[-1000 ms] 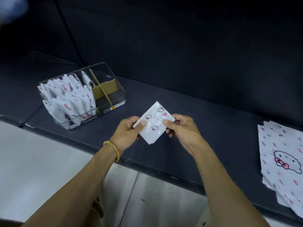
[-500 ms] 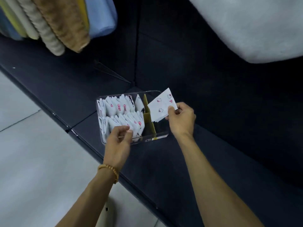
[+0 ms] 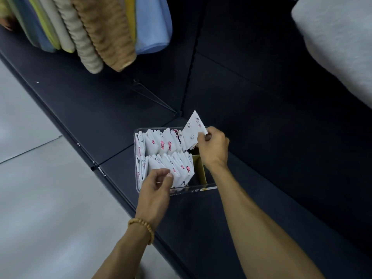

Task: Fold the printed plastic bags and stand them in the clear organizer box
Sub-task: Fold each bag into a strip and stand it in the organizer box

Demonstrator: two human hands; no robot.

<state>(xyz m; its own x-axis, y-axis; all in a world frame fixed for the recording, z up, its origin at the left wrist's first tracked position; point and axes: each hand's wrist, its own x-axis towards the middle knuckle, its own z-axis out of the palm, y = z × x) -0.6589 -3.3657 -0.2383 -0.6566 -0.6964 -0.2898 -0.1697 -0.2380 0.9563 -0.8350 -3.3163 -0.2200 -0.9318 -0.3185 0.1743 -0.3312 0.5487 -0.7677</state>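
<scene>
Head view: folded bag (image 3: pixel 192 131) in right hand (image 3: pixel 213 147) above organizer box (image 3: pixel 203 187)

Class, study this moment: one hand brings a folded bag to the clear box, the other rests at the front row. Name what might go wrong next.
1. The right hand pinches the folded white printed plastic bag by one edge only; it may spring open before it is seated.
2. The clear plastic organizer box looks tightly packed, so pushing in could tip neighbouring standing bags.
3. The left hand touches the front row and may disturb it.
</scene>
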